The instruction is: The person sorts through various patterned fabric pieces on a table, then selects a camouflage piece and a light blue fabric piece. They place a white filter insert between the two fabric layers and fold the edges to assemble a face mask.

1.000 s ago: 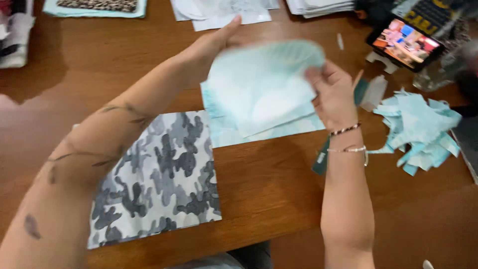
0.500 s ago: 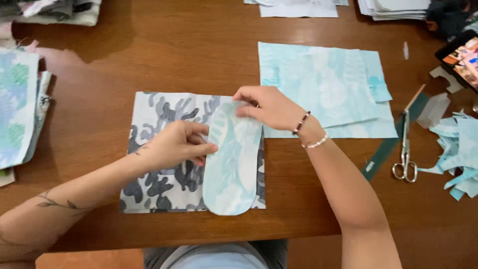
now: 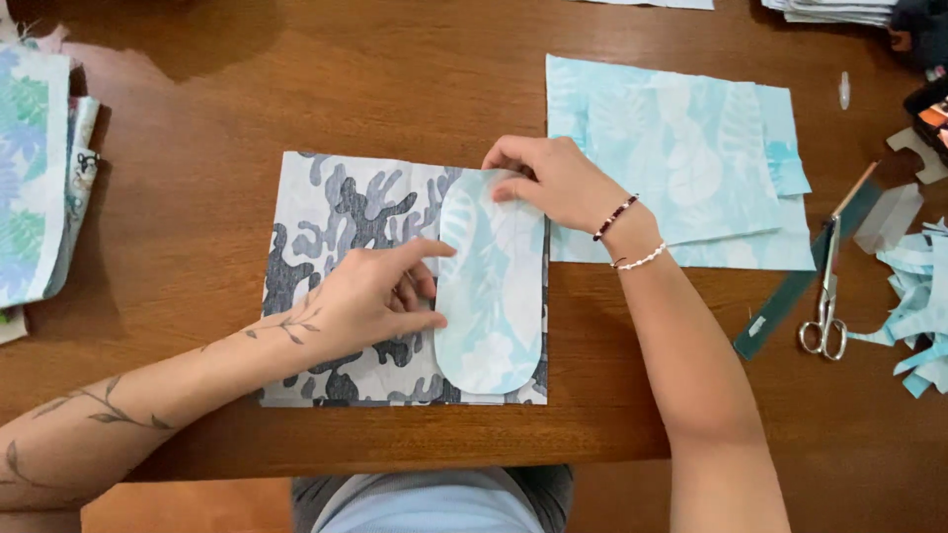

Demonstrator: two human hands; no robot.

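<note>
A wide brown wooden table (image 3: 296, 89) fills the view. On it, toward the right, lies a pale blue leaf-print cloth (image 3: 681, 158), spread flat. Nearer the person sits a grey camouflage cloth (image 3: 326, 212), also flat, its lower edge close to the table's front edge. At the far left a stack of green and blue leaf-print fabric (image 3: 35, 168) hangs partly out of view.

On the right part of the camouflage cloth lies an oval cutout (image 3: 492, 286) in the same pale blue leaf print, long axis running away from the person, its right side close to the cloth's right edge. The left hand (image 3: 370, 296) rests flat on the camouflage cloth, fingers open, thumb and fingertips touching the oval's left edge. The right hand (image 3: 548, 178) presses its bent fingers on the oval's top end, pinning rather than gripping it.

Farther right a dark green ruler (image 3: 790, 291) lies slanted, with scissors (image 3: 828, 306) over it, closed blades pointing away. Light blue scraps (image 3: 913, 296) heap at the right edge. Two bead bracelets (image 3: 627, 237) circle the right wrist.
</note>
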